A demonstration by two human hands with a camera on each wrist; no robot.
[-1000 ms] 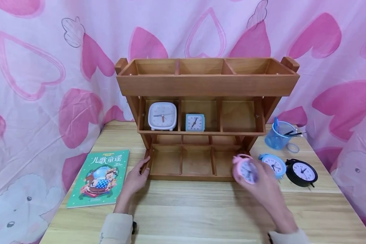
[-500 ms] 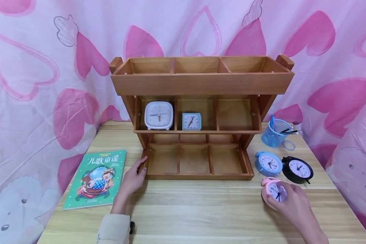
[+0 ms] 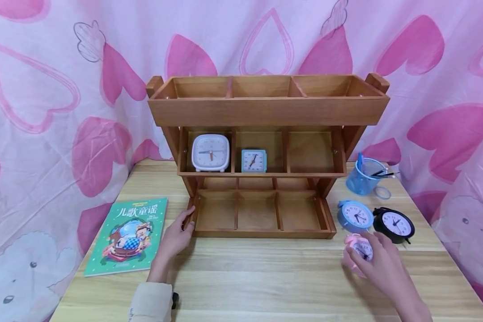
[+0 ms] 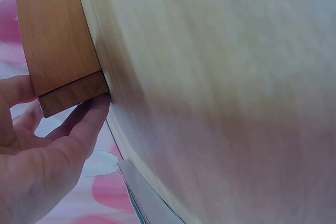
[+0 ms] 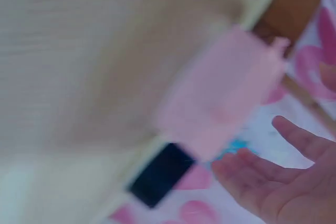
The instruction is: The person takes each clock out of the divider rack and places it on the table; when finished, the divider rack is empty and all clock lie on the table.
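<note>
At the lower left corner of the wooden shelf [image 3: 265, 112], my left hand [image 3: 176, 237] grips the end of the bottom tier, thumb and fingers on either side of the wood in the left wrist view. My right hand [image 3: 386, 264] is spread beside a pink alarm clock [image 3: 350, 259] on the table; in the right wrist view its fingers are extended and apart from the blurred pink body. Just behind stand a blue alarm clock [image 3: 355, 216] and a black alarm clock [image 3: 394, 225]. A white clock [image 3: 210, 152] and a small turquoise clock [image 3: 254, 161] sit in the middle tier.
A green children's book [image 3: 126, 237] lies left of the shelf on the wooden table [image 3: 257, 281]. Toward the back right are a blue mesh pen cup [image 3: 361, 179] with pens and a ring-shaped roll [image 3: 383, 192]. A pink heart-patterned curtain [image 3: 233, 36] surrounds the table.
My right hand carried the pink alarm clock from the shelf's lower right corner to the table at the right, then loosened its fingers. My left hand stayed on the shelf.
</note>
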